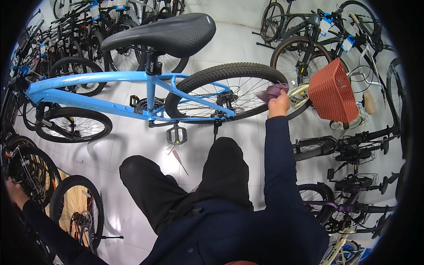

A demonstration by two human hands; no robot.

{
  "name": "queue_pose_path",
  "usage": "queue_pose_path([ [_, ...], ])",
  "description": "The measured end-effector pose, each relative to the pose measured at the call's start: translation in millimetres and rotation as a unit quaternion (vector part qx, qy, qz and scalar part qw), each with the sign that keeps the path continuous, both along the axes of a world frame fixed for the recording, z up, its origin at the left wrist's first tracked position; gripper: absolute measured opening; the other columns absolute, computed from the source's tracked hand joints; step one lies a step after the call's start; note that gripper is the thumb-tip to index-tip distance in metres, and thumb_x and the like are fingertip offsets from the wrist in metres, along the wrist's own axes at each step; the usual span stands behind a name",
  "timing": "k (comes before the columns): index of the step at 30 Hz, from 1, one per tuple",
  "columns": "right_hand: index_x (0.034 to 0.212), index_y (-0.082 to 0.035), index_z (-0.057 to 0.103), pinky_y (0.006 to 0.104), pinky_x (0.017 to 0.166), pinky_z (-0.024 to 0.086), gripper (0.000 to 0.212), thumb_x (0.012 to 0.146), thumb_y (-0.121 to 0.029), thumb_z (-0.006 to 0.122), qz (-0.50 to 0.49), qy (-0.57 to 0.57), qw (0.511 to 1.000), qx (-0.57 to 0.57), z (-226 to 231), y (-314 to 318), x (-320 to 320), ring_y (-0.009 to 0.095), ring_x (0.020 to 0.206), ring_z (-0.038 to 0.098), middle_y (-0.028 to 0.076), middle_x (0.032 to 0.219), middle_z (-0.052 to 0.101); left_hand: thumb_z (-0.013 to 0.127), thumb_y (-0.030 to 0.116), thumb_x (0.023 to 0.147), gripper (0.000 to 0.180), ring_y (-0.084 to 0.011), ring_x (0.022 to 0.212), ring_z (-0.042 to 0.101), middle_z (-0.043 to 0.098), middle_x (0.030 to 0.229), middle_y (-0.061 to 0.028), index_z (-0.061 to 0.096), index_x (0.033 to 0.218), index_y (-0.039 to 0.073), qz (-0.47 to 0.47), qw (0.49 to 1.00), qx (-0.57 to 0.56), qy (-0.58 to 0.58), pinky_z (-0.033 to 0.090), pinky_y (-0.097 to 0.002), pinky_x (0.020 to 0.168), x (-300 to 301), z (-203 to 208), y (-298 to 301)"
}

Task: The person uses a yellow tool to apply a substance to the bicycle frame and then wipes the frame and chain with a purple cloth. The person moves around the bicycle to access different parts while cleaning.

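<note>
A blue bicycle (95,105) with a black saddle (176,35) stands across the space in front of my knees. Its rear wheel (216,69) has a knobby black tyre and points to the right. With fingers pinched, my right hand (279,105) holds a purple cloth (272,92) against the right-hand side of that wheel, at the tyre and rim. My left hand (17,193) reaches out to the far left, beside the dark wheel (37,172) of another bicycle. Its fingers are lost in the dim picture edge, so what they touch is unclear.
A screwdriver (180,162) lies on the pale tiled floor by the black pedal (176,135). Close to my right hand stands a bicycle with a red-orange basket (333,92). Rows of parked bicycles line the back left and the right. A loose-looking wheel (76,212) stands at lower left.
</note>
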State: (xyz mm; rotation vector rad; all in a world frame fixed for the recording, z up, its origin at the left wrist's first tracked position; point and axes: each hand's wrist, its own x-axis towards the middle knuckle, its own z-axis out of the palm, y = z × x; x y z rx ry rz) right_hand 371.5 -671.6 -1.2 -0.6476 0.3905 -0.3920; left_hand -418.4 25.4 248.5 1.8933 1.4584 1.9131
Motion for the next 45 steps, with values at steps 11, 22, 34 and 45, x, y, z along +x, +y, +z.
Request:
queue_pose_path([
  [11,0.121,0.007,0.057,0.0289,0.088,0.052,0.03,0.093,0.001,0.064,0.024,-0.166,0.89,-0.425,53,53,-55,0.017,0.096,0.067,0.012,0.11,0.069,0.049,-0.005,0.094,0.048,-0.0065,0.091,0.065,0.071,0.111,-0.0024,0.064,0.138,0.006,-0.378,0.925,0.038,0.031,0.049,-0.0175,0.075,309,-56,-171],
  [22,0.116,0.008,0.06,0.0259,0.081,0.051,0.027,0.091,0.001,0.067,0.224,-0.083,0.867,-0.437,-52,39,-98,0.013,0.089,0.066,0.01,0.103,0.07,0.054,0.033,0.106,0.032,-0.0284,0.088,0.07,0.073,0.097,-0.0103,0.073,0.119,0.01,-0.367,0.866,0.235,0.246,0.052,-0.0338,0.078,520,17,-214],
  [34,0.124,-0.007,0.067,0.0411,0.092,0.053,0.038,0.086,-0.005,0.069,0.242,-0.139,0.617,-0.735,-117,84,-107,0.037,0.104,0.068,0.018,0.113,0.071,0.056,0.021,0.093,0.024,-0.0445,0.089,0.065,0.069,0.088,-0.0219,0.07,0.084,0.003,-0.296,0.867,0.21,0.341,0.051,-0.0533,0.079,557,35,-253],
  [45,0.121,0.001,0.068,0.0372,0.092,0.053,0.038,0.086,-0.013,0.073,0.217,-0.015,0.66,-0.719,-82,54,-115,0.029,0.1,0.071,0.017,0.107,0.074,0.055,0.024,0.092,0.03,-0.0429,0.096,0.069,0.072,0.098,-0.0243,0.073,0.091,0.0,-0.252,0.898,0.135,0.334,0.055,-0.0506,0.087,560,29,-251],
])
